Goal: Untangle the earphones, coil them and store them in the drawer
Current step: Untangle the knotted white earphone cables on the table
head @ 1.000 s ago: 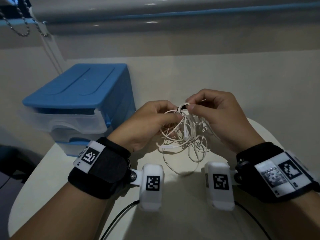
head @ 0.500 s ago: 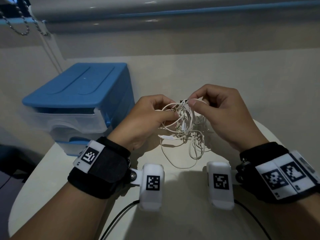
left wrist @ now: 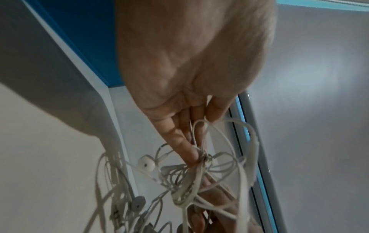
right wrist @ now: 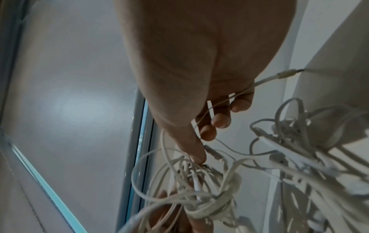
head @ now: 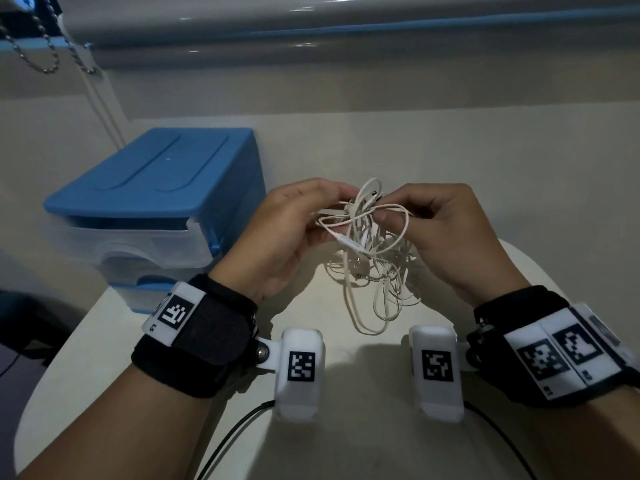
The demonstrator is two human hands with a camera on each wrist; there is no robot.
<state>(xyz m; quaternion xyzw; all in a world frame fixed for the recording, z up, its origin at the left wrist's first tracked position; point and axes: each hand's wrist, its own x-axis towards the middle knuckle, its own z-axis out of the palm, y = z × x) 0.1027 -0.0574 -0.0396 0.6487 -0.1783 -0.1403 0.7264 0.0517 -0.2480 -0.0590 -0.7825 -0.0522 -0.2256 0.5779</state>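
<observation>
Far left, head view: a blue drawer unit stands on the pale counter at its left rear. It has translucent drawers; the upper drawer appears shut, and the lower one is partly hidden behind the left wrist band. A bead chain hangs at the upper left corner.

Left hand: raised above the counter, just right of the drawer unit. Its fingers are curled inward and pinch the upper left side of the white earphones. The left wrist view shows the fingertips pressed into a knotted cluster of cord, with one earbud hanging free just beside them.

Earphones: held between the two hands, off the counter at the top. They remain a tangled mass. One loop stands up above the fingers, an inline remote lies across the front, and several loose loops hang down toward the counter; whether the lowest loop touches it cannot be told.

Right hand: level with the left and close to it. Thumb and forefinger pinch a strand at the upper right of the tangle. The right wrist view shows the thumb tip at the knot, and a thin strand crossing the other, curled fingers.

Both wrists carry black bands with white marker blocks.
</observation>
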